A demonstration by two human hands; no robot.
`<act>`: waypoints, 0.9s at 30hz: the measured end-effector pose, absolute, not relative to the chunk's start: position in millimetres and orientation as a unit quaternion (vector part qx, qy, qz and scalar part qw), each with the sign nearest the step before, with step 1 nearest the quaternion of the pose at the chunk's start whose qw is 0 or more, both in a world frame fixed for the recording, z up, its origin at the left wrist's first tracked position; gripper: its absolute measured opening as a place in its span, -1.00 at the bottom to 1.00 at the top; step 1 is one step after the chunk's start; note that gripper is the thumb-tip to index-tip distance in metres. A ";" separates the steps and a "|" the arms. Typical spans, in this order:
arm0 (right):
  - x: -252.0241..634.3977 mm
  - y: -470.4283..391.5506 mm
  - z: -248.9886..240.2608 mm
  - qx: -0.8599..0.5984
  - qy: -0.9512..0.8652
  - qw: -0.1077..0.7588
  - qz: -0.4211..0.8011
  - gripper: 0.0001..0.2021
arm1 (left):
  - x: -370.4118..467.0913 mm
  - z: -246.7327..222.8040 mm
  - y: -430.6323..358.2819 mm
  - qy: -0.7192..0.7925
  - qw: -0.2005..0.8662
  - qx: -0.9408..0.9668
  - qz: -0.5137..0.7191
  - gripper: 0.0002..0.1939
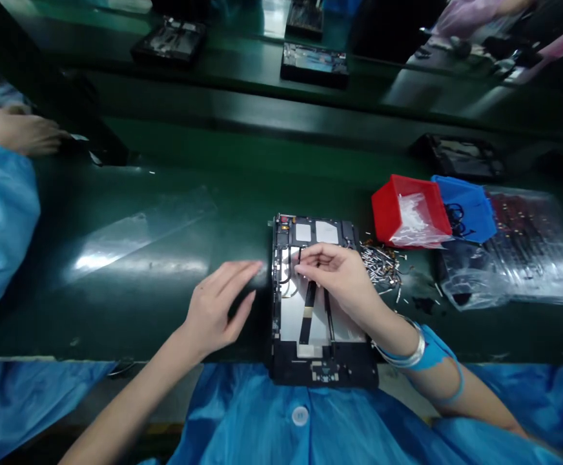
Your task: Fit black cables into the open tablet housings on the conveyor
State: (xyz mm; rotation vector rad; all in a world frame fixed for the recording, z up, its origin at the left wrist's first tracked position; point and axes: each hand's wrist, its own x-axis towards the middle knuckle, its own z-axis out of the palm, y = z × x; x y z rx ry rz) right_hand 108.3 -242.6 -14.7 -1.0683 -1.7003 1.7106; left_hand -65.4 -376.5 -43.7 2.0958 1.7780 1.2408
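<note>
An opened tablet-like device [325, 361] lies before me at the table's near edge, its inner parts showing. Black flat cables [307, 323] run over its silvery middle. My right hand [336, 271] is over the device's upper half, thumb and fingertips pinched together above a thin black cable [286, 268]. What sits between those fingertips is too small to make out. Left of the device, my left hand [223, 307] hovers above the table with thumb and fingers apart, holding nothing visible.
A red bin [388, 210] with a bag of white pieces and a blue bin [475, 200] with black cables stand right. Small metallic parts [383, 266] lie beside the device. Clear plastic trays [547, 258] are farther right. A co-worker's hand [22, 131] is at left; more devices [314, 63] rest on the shelf.
</note>
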 end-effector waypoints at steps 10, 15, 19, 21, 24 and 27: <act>101.6 -246.2 -19.5 -0.426 -0.668 0.250 0.557 -0.90 | -58.7 -64.3 -388.0 0.546 -0.001 0.778 0.311 -0.60; 103.9 -245.3 -17.0 -0.426 -0.692 0.238 0.532 -0.92 | -55.7 -66.5 -389.5 0.559 -0.030 0.775 0.293 -0.64; 106.5 -237.0 -10.6 -0.413 -0.740 0.207 0.489 -0.95 | -53.8 -64.9 -387.6 0.557 -0.046 0.776 0.291 -0.65; 106.5 -232.2 -7.9 -0.407 -0.771 0.186 0.454 -0.96 | -52.7 -61.2 -385.5 0.557 -0.050 0.782 0.277 -0.68; 104.6 -226.6 -6.9 -0.403 -0.794 0.165 0.425 -0.96 | -50.4 -53.4 -381.7 0.556 -0.048 0.787 0.262 -0.72; 102.3 -223.5 -8.5 -0.393 -0.803 0.150 0.423 -0.95 | -48.0 -47.4 -378.7 0.549 -0.049 0.790 0.269 -0.67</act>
